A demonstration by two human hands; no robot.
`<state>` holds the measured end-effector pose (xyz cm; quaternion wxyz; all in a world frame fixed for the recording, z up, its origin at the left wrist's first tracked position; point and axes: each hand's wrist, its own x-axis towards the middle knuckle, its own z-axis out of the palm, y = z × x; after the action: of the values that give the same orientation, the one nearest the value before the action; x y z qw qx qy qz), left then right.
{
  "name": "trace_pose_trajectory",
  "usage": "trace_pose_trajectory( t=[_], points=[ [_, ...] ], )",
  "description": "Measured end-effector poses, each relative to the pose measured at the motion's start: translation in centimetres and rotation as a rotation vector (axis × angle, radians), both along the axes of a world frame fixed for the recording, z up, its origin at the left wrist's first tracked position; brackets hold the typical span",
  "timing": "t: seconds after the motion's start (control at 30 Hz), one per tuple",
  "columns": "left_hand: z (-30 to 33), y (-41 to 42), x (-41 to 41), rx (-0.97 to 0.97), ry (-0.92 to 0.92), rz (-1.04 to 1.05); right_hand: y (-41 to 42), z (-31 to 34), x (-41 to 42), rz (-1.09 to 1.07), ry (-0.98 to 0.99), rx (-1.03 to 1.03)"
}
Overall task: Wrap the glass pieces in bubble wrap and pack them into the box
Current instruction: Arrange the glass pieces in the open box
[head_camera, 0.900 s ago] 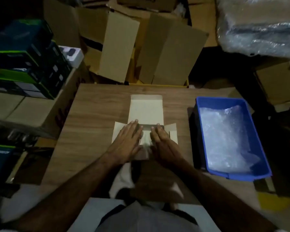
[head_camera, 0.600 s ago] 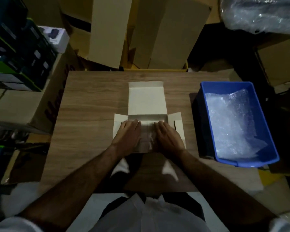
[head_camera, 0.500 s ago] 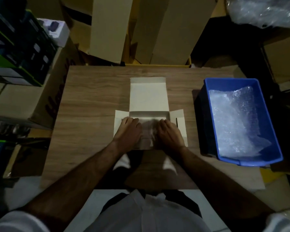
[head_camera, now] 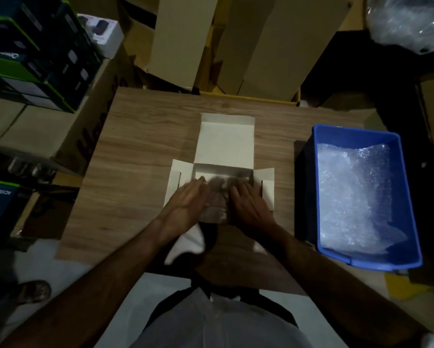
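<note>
Hands flat and fingers straight, the left hand (head_camera: 188, 200) and right hand (head_camera: 247, 205) press a wrapped bundle (head_camera: 217, 197) down into the open white box (head_camera: 226, 146) at table centre, where a moment ago they were only reaching its near edge. Packing looks nearly done for this piece; spare bubble wrap (head_camera: 354, 194) waits in the blue bin (head_camera: 409, 204) at three o'clock.
</note>
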<state>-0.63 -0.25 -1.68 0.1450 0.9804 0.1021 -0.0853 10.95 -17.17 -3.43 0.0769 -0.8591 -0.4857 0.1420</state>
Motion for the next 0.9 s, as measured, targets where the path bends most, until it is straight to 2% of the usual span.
trace_pose_trajectory(
  t=[0.07,0.17,0.23,0.4,0.57,0.7,0.9],
  points=[
    [1.1,-0.6,-0.4,-0.092,-0.001,0.079,-0.8,0.8,0.3,-0.003,-0.034,0.096],
    [2.4,-1.2,-0.7,-0.163,-0.113,0.111,-1.0,1.9,1.0,0.033,-0.056,0.129],
    [3.5,-1.3,-1.0,-0.148,-0.185,0.109,-0.4,2.8,1.6,0.030,-0.032,0.183],
    [5.7,-0.1,-2.4,-0.016,-0.268,0.187,2.5,5.6,2.5,0.047,-0.149,0.257],
    [6.8,4.0,-5.3,-0.009,-0.393,0.421,7.6,8.1,2.2,0.099,-0.023,0.408],
    [5.3,7.5,-7.9,-0.013,-0.319,0.593,13.5,8.9,0.6,0.183,0.007,0.422],
    [1.8,10.2,-10.3,-0.024,-0.156,0.672,19.7,5.2,-1.8,0.255,0.087,0.271]
  ],
)
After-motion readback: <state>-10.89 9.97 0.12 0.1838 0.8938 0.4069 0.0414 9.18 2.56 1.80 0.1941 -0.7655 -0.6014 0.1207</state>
